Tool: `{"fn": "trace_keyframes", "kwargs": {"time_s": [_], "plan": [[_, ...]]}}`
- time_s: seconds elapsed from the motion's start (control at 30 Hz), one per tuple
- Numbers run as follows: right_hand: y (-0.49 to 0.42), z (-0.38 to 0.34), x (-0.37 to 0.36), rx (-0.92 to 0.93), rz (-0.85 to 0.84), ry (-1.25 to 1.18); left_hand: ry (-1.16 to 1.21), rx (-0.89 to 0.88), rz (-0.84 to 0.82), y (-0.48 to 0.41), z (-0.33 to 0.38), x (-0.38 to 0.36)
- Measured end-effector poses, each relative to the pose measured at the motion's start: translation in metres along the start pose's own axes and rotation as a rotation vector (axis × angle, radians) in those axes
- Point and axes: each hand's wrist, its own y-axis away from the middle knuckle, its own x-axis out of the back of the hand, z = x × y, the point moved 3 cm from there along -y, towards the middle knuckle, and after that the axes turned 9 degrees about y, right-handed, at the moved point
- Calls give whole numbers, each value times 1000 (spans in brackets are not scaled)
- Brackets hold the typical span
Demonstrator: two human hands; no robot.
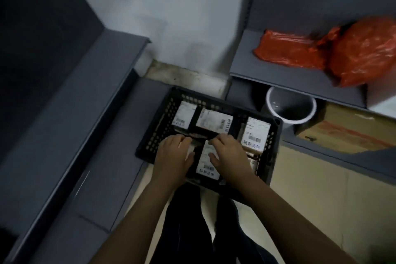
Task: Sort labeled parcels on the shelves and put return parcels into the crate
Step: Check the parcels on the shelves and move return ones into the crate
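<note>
The parcel (209, 163) with the white label lies at the front of the crate (154, 133), which sits on the floor. The right hand (230, 154) holds it, with the thumb on the label and the fingers bent over the far end. The left hand (174, 152) lies palm down just beside it, fingers bent. It is too blurry to tell if that hand grips anything.

Two back parcels (214, 121) and a side parcel (255, 133) also lie in the crate, labels up and close together. A white bucket (291, 107) and a brown box (347, 133) stand near the crate on the right. Two orange bags (300, 53) lie on the shelf (267, 75) above them.

The crate looks quite full, so the parcel could jam against the ones next to it and end up crooked. A hard push could shove the others out of place. The thumb hides part of the label. If it is read wrong, a parcel meant for a shelf could stay in the crate.
</note>
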Motion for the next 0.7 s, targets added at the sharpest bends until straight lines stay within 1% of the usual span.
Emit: {"fn": "trace_keyframes", "kwargs": {"time_s": [0.07,0.17,0.37,0.53,0.7], "plan": [[-1,-19,0,114,-20,-25,-10,105,69,27,-5,13],[-2,-56,3,282,-6,-74,-72,230,188,70,-13,37],[12,-166,20,629,17,-68,-269,530,328,174,-24,99],[49,-268,34,888,21,-100,-351,728,456,274,-22,148],[115,-374,37,1099,5,-152,-442,901,566,387,-17,187]]}}
